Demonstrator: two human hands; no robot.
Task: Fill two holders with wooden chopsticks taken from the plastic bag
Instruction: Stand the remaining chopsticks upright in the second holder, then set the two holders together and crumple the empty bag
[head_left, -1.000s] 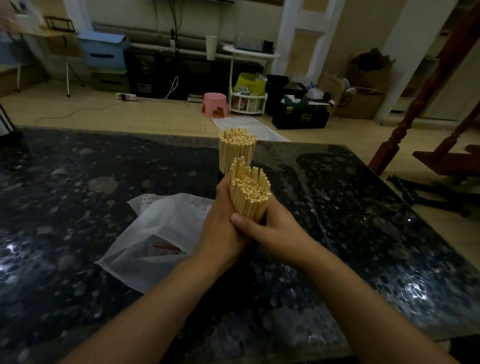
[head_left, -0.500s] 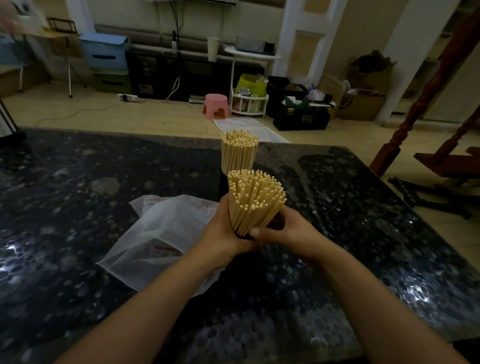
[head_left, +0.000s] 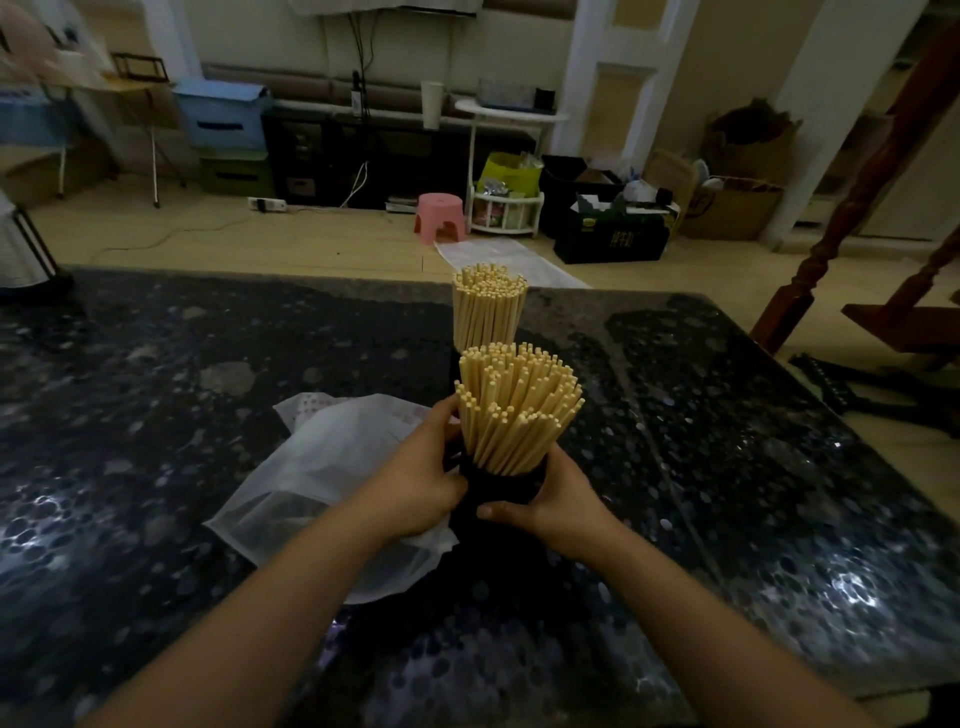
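Gripping near black holder of fanned chopsticks, left hand and right hand.

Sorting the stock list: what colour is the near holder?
Black, or very dark; the head view shows the near holder best.

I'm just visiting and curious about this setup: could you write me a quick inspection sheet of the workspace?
Surface: dark speckled table, glossy.
Job's things: near holder and far holder's chopsticks both full; near chopsticks fan out; white bag lies left.
Clutter: nothing seen on the table.
Grippers: left hand and right hand grip the near holder.
Cables: power strip and cords on the floor behind.
Surroundings: pink stool, boxes, wooden railing.
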